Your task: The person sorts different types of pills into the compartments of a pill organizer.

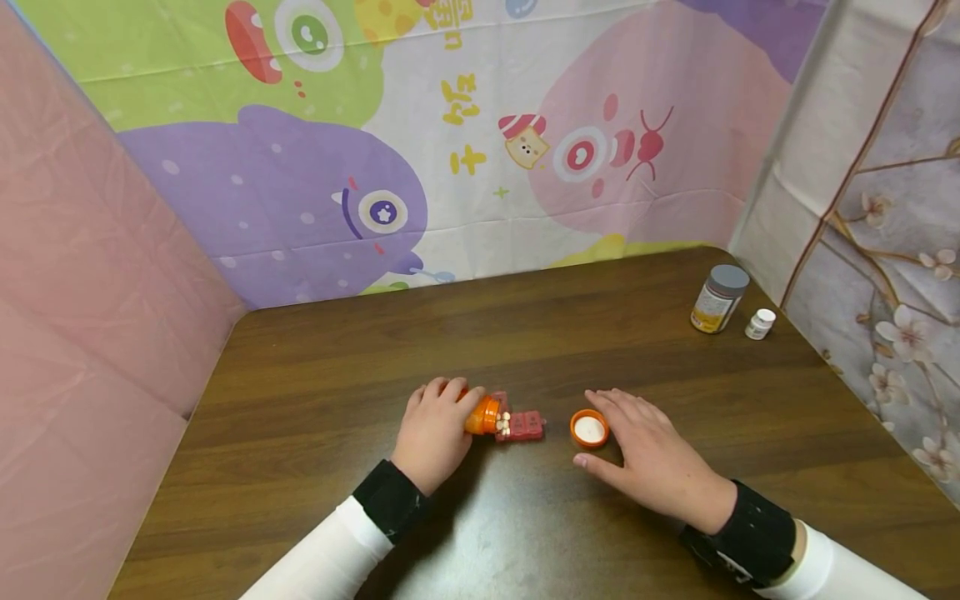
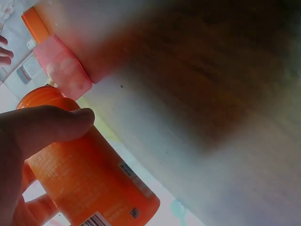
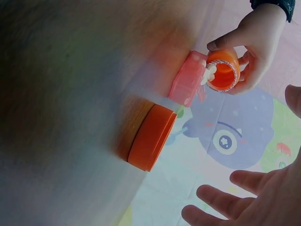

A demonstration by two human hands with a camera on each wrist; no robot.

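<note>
My left hand (image 1: 432, 433) grips an orange bottle (image 1: 482, 415), tilted on its side with its mouth toward the right. Pale tablets (image 1: 503, 425) gather at the bottle's mouth, over the left part of a small red translucent pill box (image 1: 527, 424). In the left wrist view the thumb lies across the upper body of the bottle (image 2: 94, 174). An orange cap (image 1: 589, 428) with a white inside lies on the table, inner side up. Beside it, my right hand (image 1: 651, 454) has its fingers extended and thumb spread, holding nothing. One lid of the pill box seems raised.
At the back right of the brown wooden table (image 1: 337, 350) stand a jar with a grey lid (image 1: 718, 300) and a small white bottle (image 1: 761, 324). Cartoon-printed cloth (image 1: 480, 208) hangs along the back edge, with more curtains at both sides.
</note>
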